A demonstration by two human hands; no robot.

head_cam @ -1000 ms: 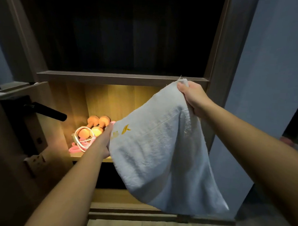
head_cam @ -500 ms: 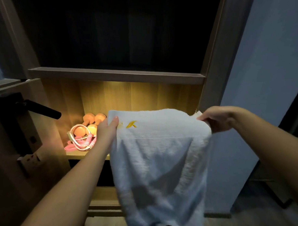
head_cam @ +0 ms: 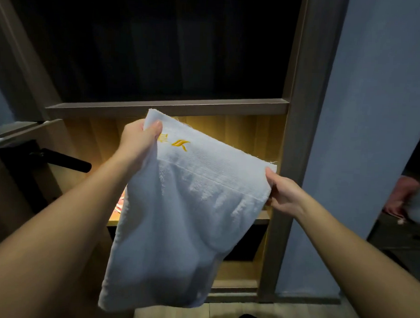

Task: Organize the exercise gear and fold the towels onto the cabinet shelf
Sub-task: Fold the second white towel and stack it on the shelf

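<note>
Both hands on the white towel [head_cam: 183,217], held up in the air in front of the cabinet, not on the shelf yet.

Left hand [head_cam: 138,142]: thumb over the front, fingers curled behind, pinching the top left corner just beside the yellow logo [head_cam: 181,144]. Right hand [head_cam: 284,194]: pinching the right corner, thumb tip on the front face.

Delta vs 0.5 s ago:
- Top edge was roughly level. Now it slopes down to my right: left hand is up near the upper shelf board [head_cam: 168,107], right hand has dropped below it.
- Versus 1.0 s ago the tilt is reversed. Then the right hand was the high one.
- Towel is stretched flatter between the two corners, with less sag in the middle. Hem line reads clean across the width.
- Dumbbells and rope on the lit shelf [head_cam: 261,216] were in plain view. Now the towel and my left forearm cover them, with only a pink sliver [head_cam: 120,204] showing at the towel's left edge.
- Black door handle [head_cam: 66,162] is unchanged, left of my forearm.

Blurred pinkish thing [head_cam: 403,196] at far right, can't tell what.
</note>
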